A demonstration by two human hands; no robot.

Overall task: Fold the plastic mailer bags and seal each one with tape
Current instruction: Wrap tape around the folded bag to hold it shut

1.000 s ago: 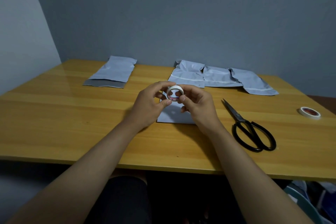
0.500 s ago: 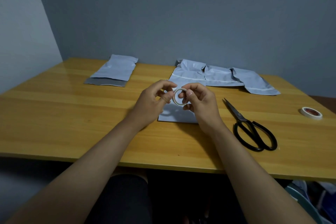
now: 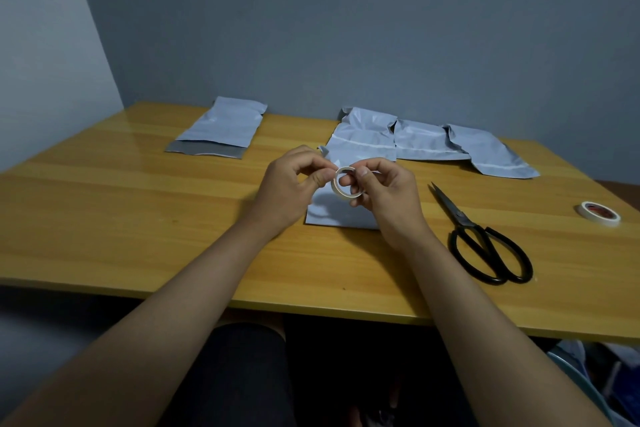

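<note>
The person is holding one small roll of white tape above the wooden table, between both hands. The right hand is gripping it with a fingertip poking through its hole and the thumb on the rim, fingers curled. The left hand is curling too, its thumb and forefinger pinching at the roll's left edge. Directly under the hands one folded mailer bag is lying flat. Four more grey mailer bags are lying further back: one alone at the far left, and three overlapping in a row at the far middle. One pair of black-handled scissors is resting to the right of the hands, blades closed. A second tape roll is sitting flat near the table's right edge, well apart from everything else.
</note>
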